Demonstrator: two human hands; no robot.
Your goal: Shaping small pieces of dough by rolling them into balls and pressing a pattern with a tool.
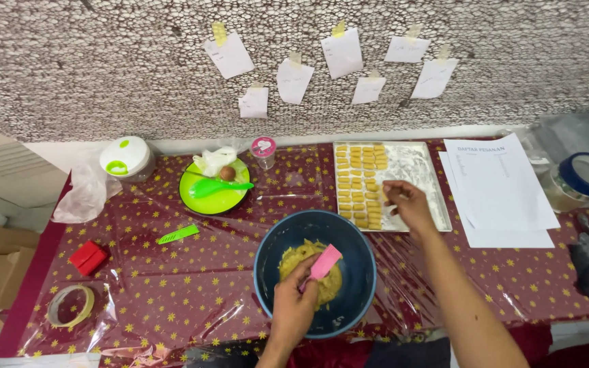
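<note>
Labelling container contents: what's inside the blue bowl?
The blue bowl holds a mound of yellow dough. The left hand works it with a pink scraper. Hand and scraper cover part of the dough; the bowl's bottom beneath stays hidden.

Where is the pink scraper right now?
In the head view, the pink scraper is low and centre, held by the left hand inside the blue bowl, over the yellow dough.
</note>
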